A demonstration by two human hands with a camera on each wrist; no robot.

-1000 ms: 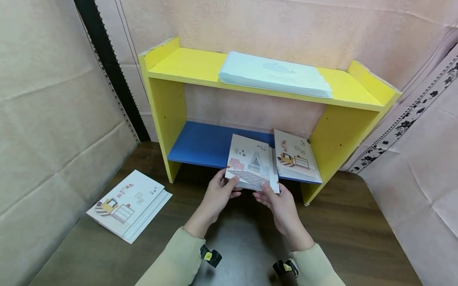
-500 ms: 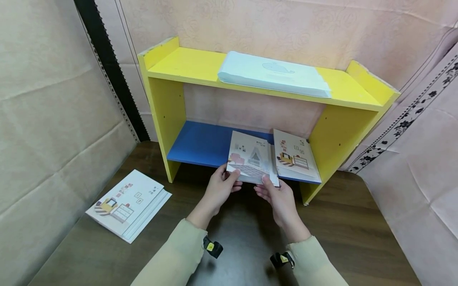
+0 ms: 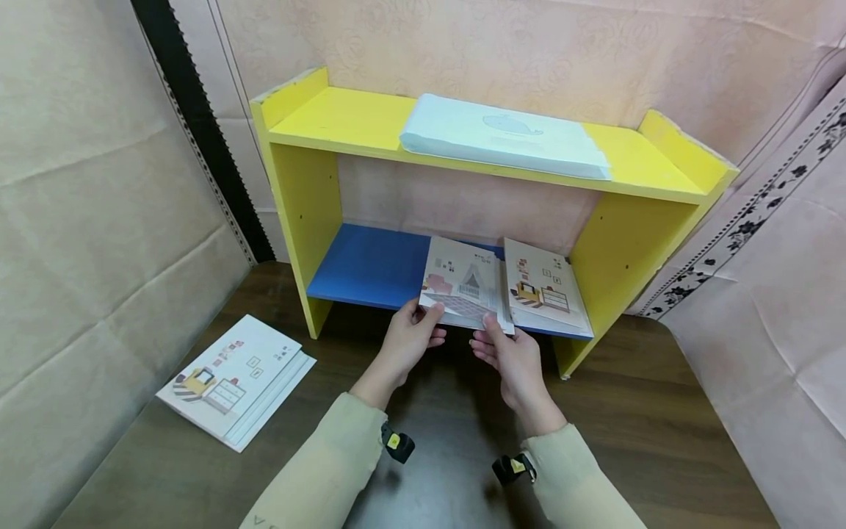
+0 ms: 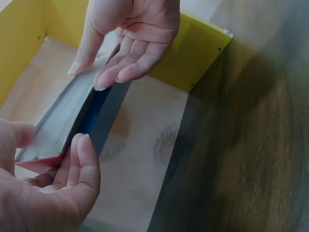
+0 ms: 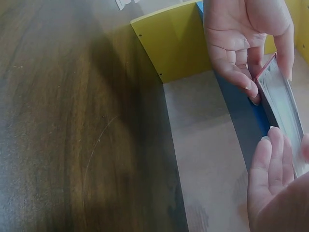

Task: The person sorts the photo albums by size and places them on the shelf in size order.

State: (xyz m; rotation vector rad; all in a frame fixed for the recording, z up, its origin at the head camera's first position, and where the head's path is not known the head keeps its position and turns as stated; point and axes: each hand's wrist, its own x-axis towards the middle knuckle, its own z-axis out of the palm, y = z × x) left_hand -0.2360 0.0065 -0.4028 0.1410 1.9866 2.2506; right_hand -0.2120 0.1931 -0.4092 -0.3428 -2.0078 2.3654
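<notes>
Both hands hold a small stack of white books (image 3: 463, 283) with a pointed building on the top cover. My left hand (image 3: 405, 344) pinches its near left corner, thumb on top and fingers beneath. At the near right corner my right hand (image 3: 514, 364) grips in the same manner. The stack reaches over the blue shelf (image 3: 370, 261), beside another pile of books (image 3: 545, 286) with a yellow vehicle on the cover. In the left wrist view, the page edges (image 4: 67, 113) and a red corner show between the hands. Whether the stack's underside touches the shelf is hidden.
A yellow bookcase (image 3: 661, 192) frames the blue shelf. On its top board lies a light blue packet (image 3: 502, 136) with a whale drawing. Another fanned stack of books (image 3: 231, 378) lies on the dark wooden table at left. Pale cloth walls surround the table.
Both hands have moved forward, sliding the held stack deeper over the blue shelf, left of the other pile. The remaining books and the packet have stayed in place.
</notes>
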